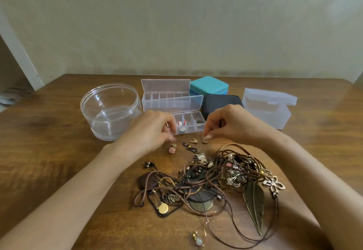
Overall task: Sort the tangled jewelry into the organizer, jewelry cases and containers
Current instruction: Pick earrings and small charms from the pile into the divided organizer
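A tangled heap of jewelry with brown cords, a metal feather and a flower pendant lies on the wooden table in front of me. My right hand pinches a small gold earring on the table just before the near clear organizer, whose lid is open. My left hand, fingers curled, pinches a small gold piece next to a pink stone earring. A bird-shaped earring and a dark hook piece lie between my hands. Some organizer compartments hold small pieces.
A round clear tub stands at the left. Behind the near organizer is a second open organizer, a teal case, a black case and a lidded clear box at the right. A wall is behind the table.
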A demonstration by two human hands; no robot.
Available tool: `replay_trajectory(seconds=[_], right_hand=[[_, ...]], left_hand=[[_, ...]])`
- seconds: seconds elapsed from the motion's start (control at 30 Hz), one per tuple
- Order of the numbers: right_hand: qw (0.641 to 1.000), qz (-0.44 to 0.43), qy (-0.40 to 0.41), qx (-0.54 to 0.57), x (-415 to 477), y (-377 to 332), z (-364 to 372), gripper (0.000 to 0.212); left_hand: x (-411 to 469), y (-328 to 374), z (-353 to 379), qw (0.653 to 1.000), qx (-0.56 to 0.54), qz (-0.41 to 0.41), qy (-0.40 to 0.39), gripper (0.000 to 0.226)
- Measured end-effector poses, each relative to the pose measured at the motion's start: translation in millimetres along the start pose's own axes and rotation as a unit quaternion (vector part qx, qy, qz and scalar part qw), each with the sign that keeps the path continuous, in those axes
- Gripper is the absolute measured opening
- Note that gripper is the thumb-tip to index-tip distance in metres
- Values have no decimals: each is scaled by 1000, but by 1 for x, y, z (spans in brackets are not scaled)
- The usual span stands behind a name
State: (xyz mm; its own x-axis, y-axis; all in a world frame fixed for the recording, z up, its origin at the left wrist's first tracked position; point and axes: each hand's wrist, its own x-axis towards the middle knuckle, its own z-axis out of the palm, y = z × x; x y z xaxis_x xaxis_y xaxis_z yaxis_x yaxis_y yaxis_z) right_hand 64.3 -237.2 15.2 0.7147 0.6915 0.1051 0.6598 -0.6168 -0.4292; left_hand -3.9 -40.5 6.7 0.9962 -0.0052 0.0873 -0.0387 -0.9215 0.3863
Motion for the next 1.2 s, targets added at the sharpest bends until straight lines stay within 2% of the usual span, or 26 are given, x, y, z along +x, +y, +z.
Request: replay_trajectory(seconds=[0.1, 0.33, 0.4, 0.47, 0.6, 0.7, 0.77, 0.83, 0.93, 1.03, 1.13, 1.2], right_hand=[[998, -2, -58, 32, -3, 2, -8, 8], [997, -3, -69, 30, -3, -2, -2, 15], [997, -13, -68, 35, -4, -4, 1, 14], [996, -34, -72, 43, -4, -9, 3, 14], [988, -76, -115, 68, -5, -17, 5, 10], [969, -94, -201, 108, -13, -26, -3, 11], [933, -123, -308, 141, -23, -40, -8, 16], [894, -151, -401, 129, -33, -56, -8, 22], [878, -173, -445, 31, -38, -68, 8, 23], [892, -165, -420, -20, -36, -68, 21, 15], [894, -162, -417, 16, -34, -63, 21, 11], [896, -179, -394, 101, -33, -57, 13, 11]], left_hand=[[-3, 6, -3, 998, -34, 2, 43, 9], [-2, 8, 2, 1000, -22, 0, -10, 17], [-3, 8, 0, 997, -55, 6, -45, 16], [-5, 10, -2, 990, -85, 11, -116, 14], [-7, 13, -1, 970, -76, 21, -230, 21], [-7, 13, 0, 963, -77, 29, -256, 25], [-8, 12, 0, 959, -93, 34, -265, 18], [-9, 12, -1, 958, -106, 36, -264, 13], [-9, 13, -3, 960, -140, 16, -240, 14], [-6, 12, -4, 976, -160, 3, -146, 17], [-2, 8, -5, 981, -192, -15, -31, 17], [1, 4, -5, 979, -194, -28, 59, 16]])
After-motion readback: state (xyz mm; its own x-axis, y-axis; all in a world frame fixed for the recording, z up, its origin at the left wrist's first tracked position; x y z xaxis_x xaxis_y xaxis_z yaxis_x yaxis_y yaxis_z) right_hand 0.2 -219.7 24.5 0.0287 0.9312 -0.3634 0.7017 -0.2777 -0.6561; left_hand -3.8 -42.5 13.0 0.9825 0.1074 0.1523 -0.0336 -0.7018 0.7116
